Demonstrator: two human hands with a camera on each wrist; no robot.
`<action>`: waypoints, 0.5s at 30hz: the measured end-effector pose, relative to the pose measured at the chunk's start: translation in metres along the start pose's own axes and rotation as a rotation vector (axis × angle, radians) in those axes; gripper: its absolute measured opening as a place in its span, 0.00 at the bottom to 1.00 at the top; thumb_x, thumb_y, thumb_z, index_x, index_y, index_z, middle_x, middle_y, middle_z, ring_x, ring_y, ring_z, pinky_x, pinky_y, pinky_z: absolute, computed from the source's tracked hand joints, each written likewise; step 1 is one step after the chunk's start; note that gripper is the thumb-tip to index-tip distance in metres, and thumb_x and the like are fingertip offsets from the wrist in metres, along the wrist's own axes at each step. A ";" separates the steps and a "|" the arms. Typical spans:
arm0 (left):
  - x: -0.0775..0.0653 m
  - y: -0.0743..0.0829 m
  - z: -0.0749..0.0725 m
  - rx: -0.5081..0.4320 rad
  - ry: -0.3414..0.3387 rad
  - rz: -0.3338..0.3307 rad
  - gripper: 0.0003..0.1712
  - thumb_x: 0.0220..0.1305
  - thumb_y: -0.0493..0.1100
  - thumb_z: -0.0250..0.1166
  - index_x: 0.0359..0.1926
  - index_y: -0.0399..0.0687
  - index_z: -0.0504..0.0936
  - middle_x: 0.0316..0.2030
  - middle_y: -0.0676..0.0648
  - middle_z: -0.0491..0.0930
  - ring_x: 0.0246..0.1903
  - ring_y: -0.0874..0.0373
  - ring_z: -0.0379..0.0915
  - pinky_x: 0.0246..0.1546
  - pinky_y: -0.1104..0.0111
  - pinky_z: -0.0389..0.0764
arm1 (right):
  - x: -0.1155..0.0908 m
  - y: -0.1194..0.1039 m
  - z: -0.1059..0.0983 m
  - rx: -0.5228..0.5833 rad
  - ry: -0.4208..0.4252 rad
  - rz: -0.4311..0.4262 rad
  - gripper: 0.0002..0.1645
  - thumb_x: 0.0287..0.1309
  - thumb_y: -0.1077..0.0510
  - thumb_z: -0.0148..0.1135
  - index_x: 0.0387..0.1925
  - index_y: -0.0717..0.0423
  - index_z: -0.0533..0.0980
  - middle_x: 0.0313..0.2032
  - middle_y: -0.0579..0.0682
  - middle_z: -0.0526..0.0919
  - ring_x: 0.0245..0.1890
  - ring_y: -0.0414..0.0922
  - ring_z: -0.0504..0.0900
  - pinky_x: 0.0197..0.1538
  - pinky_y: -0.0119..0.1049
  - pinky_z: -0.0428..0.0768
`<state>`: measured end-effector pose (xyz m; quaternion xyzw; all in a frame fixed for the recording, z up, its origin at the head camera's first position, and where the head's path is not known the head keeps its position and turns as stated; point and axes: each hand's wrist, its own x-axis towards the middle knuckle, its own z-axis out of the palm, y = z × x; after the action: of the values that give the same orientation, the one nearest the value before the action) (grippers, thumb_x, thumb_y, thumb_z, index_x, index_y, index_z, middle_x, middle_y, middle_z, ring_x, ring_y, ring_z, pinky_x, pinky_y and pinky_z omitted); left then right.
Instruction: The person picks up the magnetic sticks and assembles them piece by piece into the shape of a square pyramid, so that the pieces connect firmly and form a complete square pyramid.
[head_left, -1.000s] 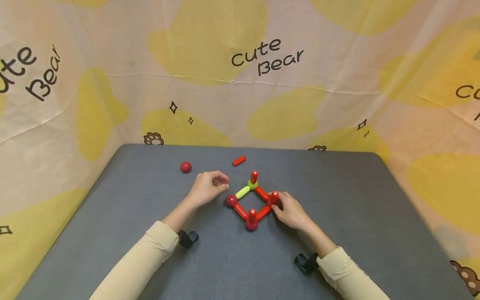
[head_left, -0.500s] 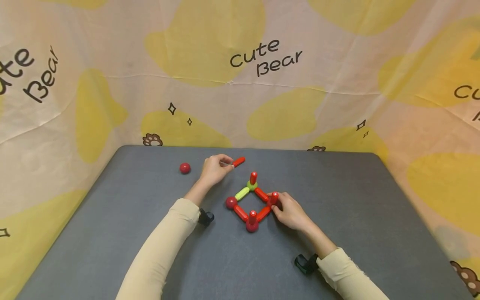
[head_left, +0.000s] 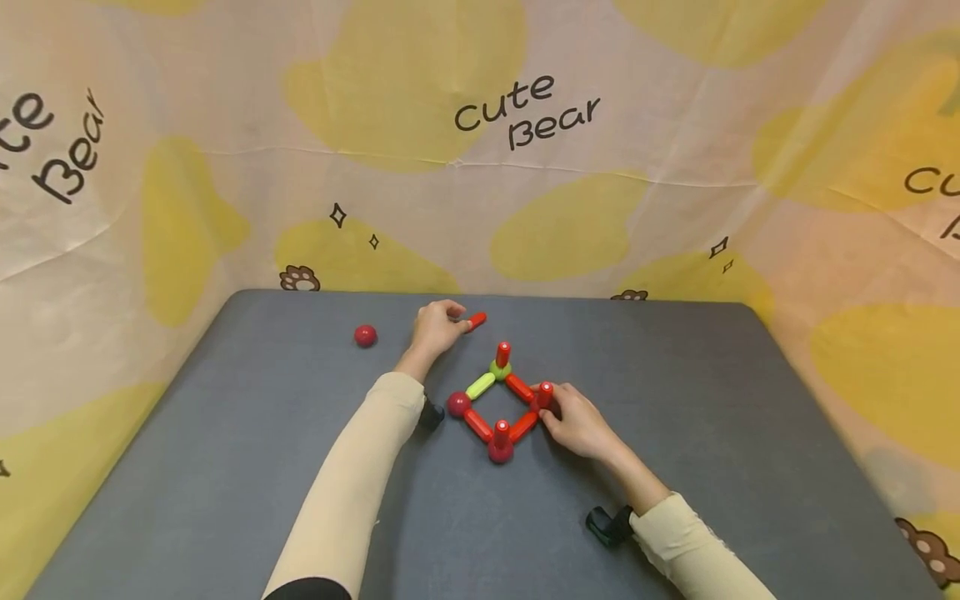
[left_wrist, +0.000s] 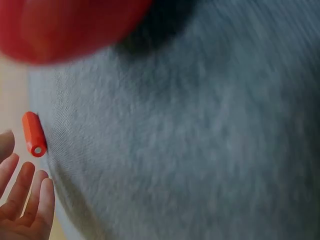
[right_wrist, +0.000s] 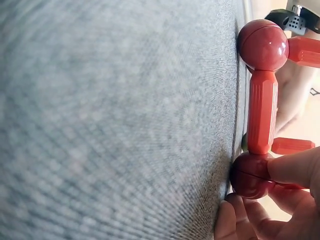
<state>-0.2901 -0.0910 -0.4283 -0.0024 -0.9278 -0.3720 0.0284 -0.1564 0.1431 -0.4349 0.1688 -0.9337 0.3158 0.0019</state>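
In the head view my left hand [head_left: 437, 327] is at the near end of a loose red rod [head_left: 477, 320] at the back of the table. The left wrist view shows its fingers [left_wrist: 19, 192] spread, with the rod's tip [left_wrist: 37, 150] just past them. My right hand [head_left: 577, 421] holds a dark red ball [right_wrist: 250, 175] at the right corner of a diamond-shaped frame between thumb and fingers. Red rods [head_left: 478, 425] and one lime-green rod [head_left: 481, 385] join the frame's balls. Short red rods stand upright on the green ball [head_left: 500, 370], the front red ball [head_left: 500, 451] and the held ball.
The frame's left corner is a red ball [head_left: 459, 405] with no upright rod. A separate red ball [head_left: 365, 336] lies at the back left of the grey table [head_left: 675, 375]. A patterned cloth [head_left: 555, 217] hangs behind the table.
My left hand has moved away from beside the frame, back and to the right, to the loose red rod. My right hand stays on the ball at the right corner.
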 end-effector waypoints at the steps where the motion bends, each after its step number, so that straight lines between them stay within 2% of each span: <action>1: 0.001 0.000 0.001 0.009 0.000 0.006 0.17 0.54 0.45 0.67 0.45 0.45 0.81 0.43 0.46 0.82 0.45 0.52 0.75 0.47 0.60 0.72 | 0.000 0.000 0.000 -0.002 0.000 -0.001 0.19 0.51 0.66 0.61 0.47 0.56 0.77 0.37 0.51 0.79 0.39 0.46 0.75 0.44 0.43 0.73; 5: 0.003 0.001 0.005 0.054 -0.001 0.034 0.16 0.54 0.45 0.67 0.44 0.45 0.82 0.41 0.46 0.82 0.44 0.52 0.76 0.48 0.60 0.71 | 0.000 0.001 -0.001 -0.001 0.004 0.005 0.19 0.51 0.66 0.61 0.48 0.55 0.77 0.36 0.51 0.78 0.37 0.46 0.74 0.43 0.42 0.73; 15: 0.010 0.000 0.011 0.176 -0.030 0.067 0.13 0.54 0.42 0.67 0.42 0.46 0.83 0.37 0.47 0.83 0.39 0.51 0.76 0.42 0.60 0.73 | 0.000 0.003 0.000 -0.010 0.010 -0.010 0.20 0.51 0.66 0.60 0.48 0.55 0.77 0.37 0.51 0.79 0.38 0.47 0.75 0.44 0.42 0.73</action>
<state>-0.3005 -0.0835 -0.4356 -0.0366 -0.9566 -0.2879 0.0272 -0.1569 0.1454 -0.4369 0.1720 -0.9343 0.3121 0.0090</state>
